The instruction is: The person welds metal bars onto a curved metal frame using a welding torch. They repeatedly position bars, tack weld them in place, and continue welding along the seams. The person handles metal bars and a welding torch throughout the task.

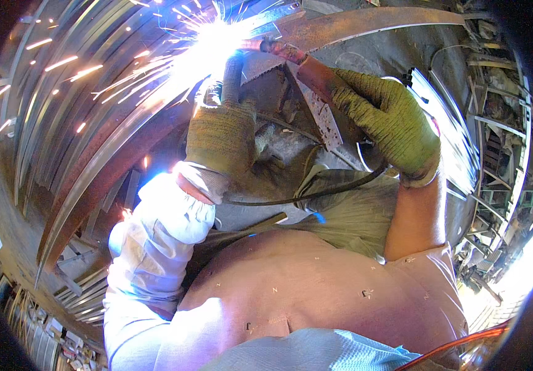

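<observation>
My right hand (390,114), in a green-yellow work glove, is closed round a welding torch (314,73). The torch's neck points left, into a blinding arc (220,46) that throws sparks to the left. My left hand (223,133), in a browned glove, is raised just below the arc. One straight finger shows, but glare washes out the fingertips, so whatever they touch is hidden. Beside the arc, a curved flat metal piece (377,26) runs off to the right. A long curved steel strip (102,170) sweeps down to the lower left.
Many long metal strips (78,80) lie fanned across the left. A dark cable (316,196) loops below the torch, in front of my body. A perforated metal bar (321,117) slants beneath my right hand. More bright strips (442,123) and racked metal (498,154) stand at the right.
</observation>
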Action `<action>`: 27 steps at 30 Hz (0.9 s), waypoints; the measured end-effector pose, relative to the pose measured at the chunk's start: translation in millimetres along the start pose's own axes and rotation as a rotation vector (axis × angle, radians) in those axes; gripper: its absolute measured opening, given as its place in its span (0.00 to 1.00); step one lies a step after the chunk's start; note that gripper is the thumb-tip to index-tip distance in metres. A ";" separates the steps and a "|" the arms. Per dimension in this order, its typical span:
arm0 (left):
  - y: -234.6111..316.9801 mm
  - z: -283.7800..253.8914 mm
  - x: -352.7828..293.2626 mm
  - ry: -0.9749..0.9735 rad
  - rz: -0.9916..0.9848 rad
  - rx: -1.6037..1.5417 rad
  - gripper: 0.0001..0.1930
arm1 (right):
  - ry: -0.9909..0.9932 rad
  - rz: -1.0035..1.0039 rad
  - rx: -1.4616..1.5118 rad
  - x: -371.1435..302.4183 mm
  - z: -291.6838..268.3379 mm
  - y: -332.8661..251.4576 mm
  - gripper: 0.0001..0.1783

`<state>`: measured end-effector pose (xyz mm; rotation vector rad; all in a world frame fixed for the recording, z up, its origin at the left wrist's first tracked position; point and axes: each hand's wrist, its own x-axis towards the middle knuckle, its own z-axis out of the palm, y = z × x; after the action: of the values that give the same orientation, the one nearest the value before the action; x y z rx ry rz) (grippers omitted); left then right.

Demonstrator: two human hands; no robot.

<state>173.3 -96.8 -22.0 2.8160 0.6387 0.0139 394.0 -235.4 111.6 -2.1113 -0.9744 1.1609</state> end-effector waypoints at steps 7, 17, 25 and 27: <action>0.0 -9.0 -3.1 0.002 0.010 -0.107 0.23 | 0.020 -0.012 -0.044 -0.3 0.5 -2.5 0.29; -4.2 2.1 0.1 0.017 0.019 -0.108 0.20 | 0.027 -0.016 -0.037 -1.3 -0.3 -4.8 0.27; -6.7 -1.8 -0.1 0.231 0.110 -0.109 0.31 | 0.022 -0.025 0.696 -15.7 -22.8 15.8 0.22; -8.3 -4.5 0.3 0.255 0.078 -0.140 0.30 | -0.062 0.013 0.689 -17.1 -22.6 29.2 0.21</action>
<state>169.8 -88.4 -19.7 2.7234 0.5560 0.4212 417.1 -268.9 109.5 -1.5340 -0.4776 1.3344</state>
